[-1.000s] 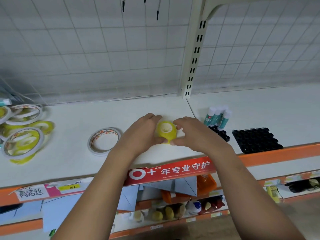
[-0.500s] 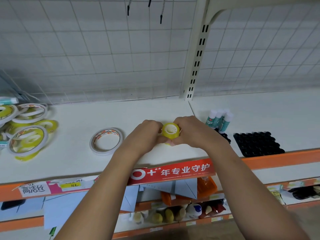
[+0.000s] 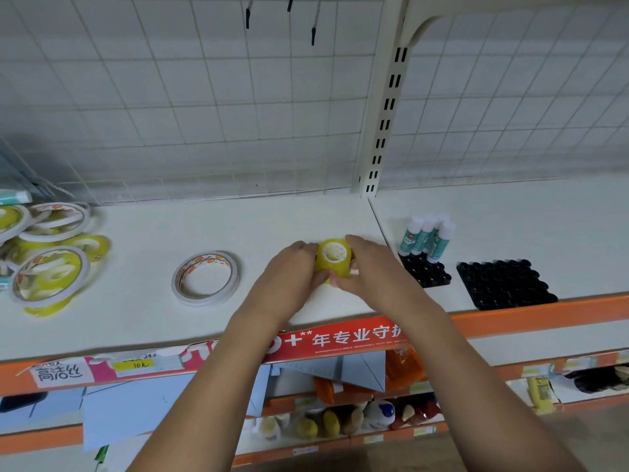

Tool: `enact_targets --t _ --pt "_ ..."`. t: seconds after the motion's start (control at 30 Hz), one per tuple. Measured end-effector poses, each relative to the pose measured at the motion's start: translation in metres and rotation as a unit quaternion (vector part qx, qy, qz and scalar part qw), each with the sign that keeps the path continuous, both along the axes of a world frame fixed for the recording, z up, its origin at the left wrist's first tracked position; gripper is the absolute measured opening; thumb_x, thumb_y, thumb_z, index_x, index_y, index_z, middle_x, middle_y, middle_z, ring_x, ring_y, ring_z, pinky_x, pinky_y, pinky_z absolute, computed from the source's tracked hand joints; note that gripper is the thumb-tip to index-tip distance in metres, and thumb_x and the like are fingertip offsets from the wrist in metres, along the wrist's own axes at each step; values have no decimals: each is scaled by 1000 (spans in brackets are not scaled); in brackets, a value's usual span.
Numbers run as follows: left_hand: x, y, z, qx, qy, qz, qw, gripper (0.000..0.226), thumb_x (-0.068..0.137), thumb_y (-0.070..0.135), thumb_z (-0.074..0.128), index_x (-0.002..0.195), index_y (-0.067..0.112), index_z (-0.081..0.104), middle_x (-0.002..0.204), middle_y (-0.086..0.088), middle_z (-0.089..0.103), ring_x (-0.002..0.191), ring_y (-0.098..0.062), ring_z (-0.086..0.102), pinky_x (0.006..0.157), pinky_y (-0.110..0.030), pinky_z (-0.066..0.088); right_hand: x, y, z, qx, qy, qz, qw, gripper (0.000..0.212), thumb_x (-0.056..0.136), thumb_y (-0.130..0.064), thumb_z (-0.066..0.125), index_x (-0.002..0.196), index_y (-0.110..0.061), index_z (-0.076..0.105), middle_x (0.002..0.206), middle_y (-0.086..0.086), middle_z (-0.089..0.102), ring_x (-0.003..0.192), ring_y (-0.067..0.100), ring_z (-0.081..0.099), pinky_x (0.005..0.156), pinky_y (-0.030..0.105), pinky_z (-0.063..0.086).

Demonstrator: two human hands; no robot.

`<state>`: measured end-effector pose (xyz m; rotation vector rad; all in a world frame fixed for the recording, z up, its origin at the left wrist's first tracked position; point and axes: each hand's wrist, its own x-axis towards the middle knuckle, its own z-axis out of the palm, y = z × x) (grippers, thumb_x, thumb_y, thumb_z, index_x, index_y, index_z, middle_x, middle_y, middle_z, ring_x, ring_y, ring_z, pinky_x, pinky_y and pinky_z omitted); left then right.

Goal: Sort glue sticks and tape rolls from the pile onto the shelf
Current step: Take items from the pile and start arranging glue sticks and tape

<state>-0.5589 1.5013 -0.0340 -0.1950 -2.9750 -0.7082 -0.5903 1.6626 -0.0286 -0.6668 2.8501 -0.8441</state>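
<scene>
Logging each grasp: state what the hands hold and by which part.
Both hands, left hand and right hand, hold one small yellow tape roll between them, fingers pressing its outer curved sides; the open core faces up.

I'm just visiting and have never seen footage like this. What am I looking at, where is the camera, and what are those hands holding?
There is no machine here: a person is stocking a shop shelf, and the one camera sits on their head, looking forward and down. The left hand and right hand together grip a stack of small yellow tape rolls at the middle of the white shelf. To its left lies a flat white tape ring, and further left a loose pile of tape rolls. To the right, a few glue sticks stand upright in a black tray, with a second black tray beside it.
</scene>
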Motion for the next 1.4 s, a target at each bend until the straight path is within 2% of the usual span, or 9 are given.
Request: enact_targets --t 0.1,0.27,0.43,0.53,0.6,0.67,0.9,1.1,1.4 --pt "4 2 -8 17 23 13 1000 32 94 30 57 119 10 59 106 -11 59 99 -26 56 82 -32 43 10 0 -12 -48 36 -13 998 53 85 -29 73 132 -16 53 120 5 60 110 21 56 94 39 47" --pt "4 4 -12 4 15 14 1000 35 98 28 50 126 8 53 113 -13 55 106 -28 52 89 -37 44 5 0 -12 -44 21 -26 998 56 81 -33 76 130 -17 56 115 5 59 106 22 56 93 38 46" --pt "2 0 -7 25 -15 7 1000 31 93 23 60 121 11 60 111 -11 59 103 -27 56 86 -29 42 2 7 -4 -47 -11 -11 999 59 77 -33 80 131 -21 57 115 2 62 101 14 56 81 21 39" --pt "4 -6 -2 5 -26 7 1000 40 90 22 63 129 13 55 119 -10 57 109 -27 55 89 -28 41 3 13 5 25 -27 -11 999 76 83 -31 75 146 -14 37 138 5 50 125 20 46 99 29 38" --pt "10 -12 2 -27 -23 25 999 49 92 24 61 138 12 48 127 -9 55 114 -27 55 95 -33 43 7 13 13 63 30 -15 997 67 91 -30 65 148 -15 33 142 4 44 131 23 40 104 33 35" --pt "20 -23 10 -53 9 41 998 47 94 31 57 137 16 50 128 -5 56 115 -25 55 92 -38 47 12 3 23 20 105 -6 994 50 95 -27 57 142 -19 44 135 0 49 123 20 45 101 33 39" --pt "78 -86 28 -96 111 110 983 29 94 34 52 118 23 65 114 4 63 100 -22 58 79 -36 47 37 -103 32 -123 142 94 978 24 93 -22 59 117 -19 64 106 -8 63 97 11 57 85 30 49" --pt "137 -175 16 -135 79 225 962 34 95 39 48 122 25 63 117 5 60 105 -23 55 84 -36 44 63 -204 19 -128 123 179 968 22 92 -25 60 113 -21 65 106 -9 63 100 11 59 87 32 50" --pt "182 -290 22 -145 73 246 956 32 94 37 50 120 25 64 115 5 59 106 -21 55 85 -35 45 98 -322 10 -112 116 197 967 24 87 -23 65 110 -20 67 103 -5 63 99 15 57 85 26 45"
